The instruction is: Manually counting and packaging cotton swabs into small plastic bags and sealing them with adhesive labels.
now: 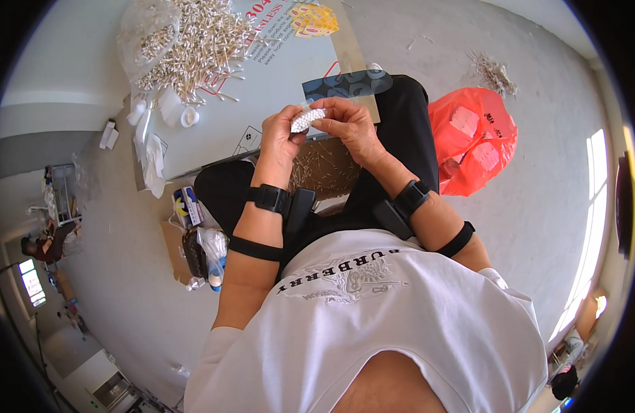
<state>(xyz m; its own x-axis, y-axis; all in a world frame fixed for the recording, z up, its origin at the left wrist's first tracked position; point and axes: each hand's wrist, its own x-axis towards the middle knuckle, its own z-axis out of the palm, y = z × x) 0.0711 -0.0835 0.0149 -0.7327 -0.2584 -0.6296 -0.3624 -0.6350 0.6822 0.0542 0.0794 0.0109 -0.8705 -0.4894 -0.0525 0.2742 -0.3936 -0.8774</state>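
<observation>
A tight bundle of cotton swabs [308, 120], white tips facing up, is held above the table's near edge. My left hand [282, 132] wraps round it from the left, fingers closed. From the right, my right hand [350, 127] pinches the bundle's edge with thumb and fingers; some clear film seems to show by the fingertips. Beyond them, a big heap of loose cotton swabs [197, 51] spreads over the table [224, 141], partly in a clear plastic bag [142, 48]. A blue translucent sheet [348, 83] with round shapes lies just past my right hand.
Yellow packets [313, 20] lie at the table's far side. A red plastic bag [472, 141] with pink-white packs stands on the floor at right, before scattered swabs [493, 72]. Below my hands is a brown box [323, 168] of swabs. A carton [173, 251] stands left of my leg.
</observation>
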